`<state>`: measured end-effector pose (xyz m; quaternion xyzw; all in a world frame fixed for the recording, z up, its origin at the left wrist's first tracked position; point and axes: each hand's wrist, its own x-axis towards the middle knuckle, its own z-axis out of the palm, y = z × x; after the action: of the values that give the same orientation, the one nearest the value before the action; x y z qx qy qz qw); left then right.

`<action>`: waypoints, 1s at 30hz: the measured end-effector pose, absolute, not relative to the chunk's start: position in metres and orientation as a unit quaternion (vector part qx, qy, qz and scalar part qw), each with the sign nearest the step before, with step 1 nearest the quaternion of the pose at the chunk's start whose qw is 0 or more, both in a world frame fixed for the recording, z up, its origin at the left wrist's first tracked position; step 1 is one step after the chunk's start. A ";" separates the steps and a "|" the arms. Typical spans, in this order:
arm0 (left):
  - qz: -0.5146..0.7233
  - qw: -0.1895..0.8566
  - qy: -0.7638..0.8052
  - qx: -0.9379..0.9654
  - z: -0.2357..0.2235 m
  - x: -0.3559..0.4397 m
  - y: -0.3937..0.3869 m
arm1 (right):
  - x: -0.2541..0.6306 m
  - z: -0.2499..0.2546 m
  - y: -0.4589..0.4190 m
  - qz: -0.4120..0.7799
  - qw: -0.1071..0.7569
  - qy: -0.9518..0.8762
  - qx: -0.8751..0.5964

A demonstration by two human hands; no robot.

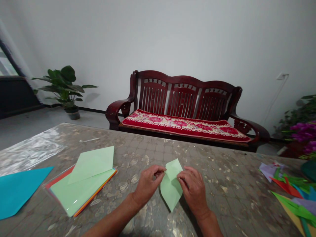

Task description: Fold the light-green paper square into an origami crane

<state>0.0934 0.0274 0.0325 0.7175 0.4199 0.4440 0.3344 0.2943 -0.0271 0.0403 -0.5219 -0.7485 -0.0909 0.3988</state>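
A light green folded paper (171,187) is held just above the patterned table (222,184), pointed at its near end. My left hand (147,186) pinches its left edge near the top, fingers curled closed. My right hand (194,190) grips the right edge, fingers closed on the paper. Both hands meet around the fold in the upper half of the paper.
A stack of coloured sheets (79,191) with a loose green sheet (92,163) on top lies to the left, beside a blue sheet (17,189). Folded coloured paper pieces (291,191) sit at the right edge. A red-cushioned wooden bench (182,108) and potted plant (64,87) stand beyond.
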 end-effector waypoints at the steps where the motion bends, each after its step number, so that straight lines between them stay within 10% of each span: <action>1: 0.445 0.337 0.419 0.716 0.033 0.094 0.027 | 0.293 0.041 -0.027 -0.088 0.402 -0.747 -0.522; 30: 0.450 0.314 0.321 0.771 0.032 0.106 0.015 | 0.268 0.054 -0.030 -0.056 0.415 -0.728 -0.543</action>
<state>0.1065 0.0151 0.0318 0.7713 0.3215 0.4505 0.3143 0.2685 -0.0297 0.0536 -0.5429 -0.7279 -0.0559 0.4150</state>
